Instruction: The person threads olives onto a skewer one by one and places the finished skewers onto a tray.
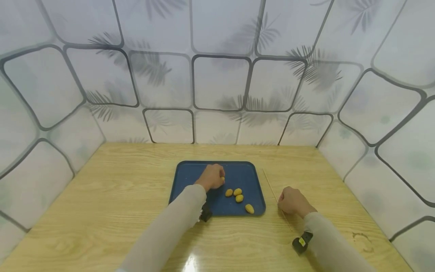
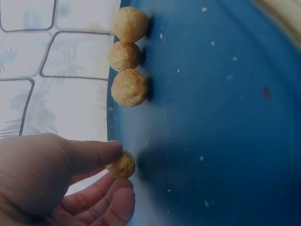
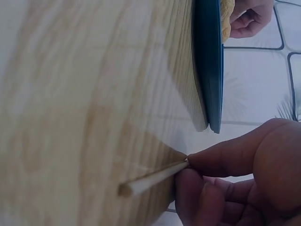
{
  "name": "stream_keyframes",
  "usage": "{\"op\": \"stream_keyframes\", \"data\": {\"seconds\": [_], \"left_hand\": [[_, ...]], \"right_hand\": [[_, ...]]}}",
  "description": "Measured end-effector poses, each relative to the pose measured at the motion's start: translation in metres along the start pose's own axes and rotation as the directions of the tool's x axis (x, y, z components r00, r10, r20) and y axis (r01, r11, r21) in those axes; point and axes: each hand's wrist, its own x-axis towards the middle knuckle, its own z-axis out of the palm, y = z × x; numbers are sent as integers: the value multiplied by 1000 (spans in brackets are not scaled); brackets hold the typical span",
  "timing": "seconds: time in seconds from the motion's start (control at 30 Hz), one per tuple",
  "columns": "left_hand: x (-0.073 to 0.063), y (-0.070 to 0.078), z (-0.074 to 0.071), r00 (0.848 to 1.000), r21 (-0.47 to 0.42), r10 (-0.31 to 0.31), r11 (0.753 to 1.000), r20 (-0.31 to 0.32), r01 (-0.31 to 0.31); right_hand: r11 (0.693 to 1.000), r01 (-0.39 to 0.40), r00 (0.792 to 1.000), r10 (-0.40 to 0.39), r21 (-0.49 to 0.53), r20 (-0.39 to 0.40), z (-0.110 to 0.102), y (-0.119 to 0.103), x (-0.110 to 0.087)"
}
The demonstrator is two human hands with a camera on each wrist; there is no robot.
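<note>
My left hand is over the far middle of a blue tray. Between its thumb and fingertips it pinches a small golden-brown ball with a crinkled skin. Several more such balls lie on the tray: a close cluster near the middle and a separate one by the front right corner. Right of the tray, my right hand pinches a thin wooden skewer between thumb and index finger. The skewer slants along the table, its far end pointing away from me.
The tray sits on a light wood-grain table. Patterned white wall panels enclose the table at the back and sides. Pale crumbs and a small red speck dot the tray's surface.
</note>
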Motion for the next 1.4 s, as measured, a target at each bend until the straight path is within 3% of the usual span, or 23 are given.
{"op": "stream_keyframes", "data": {"seconds": [0.27,0.5,0.97,1.23,1.4], "left_hand": [[-6,0,-8,999,-44,40,998,-10,-41],[-10,-7,-15,996,-68,77,994,-44,-80],[-22,-20,-30,992,-114,89,989,-90,-99],[-31,-28,-38,985,-137,108,982,-136,-126],[-41,-33,-45,978,-206,100,969,-183,-137]], "right_hand": [[999,23,1000,-23,-43,13,0,3,1],[1000,3,1000,-3,4,23,-1,2,1],[995,-41,998,37,88,44,-7,14,8],[985,63,998,-63,159,-3,-14,9,5],[954,158,987,-157,255,-25,-18,4,1]]}}
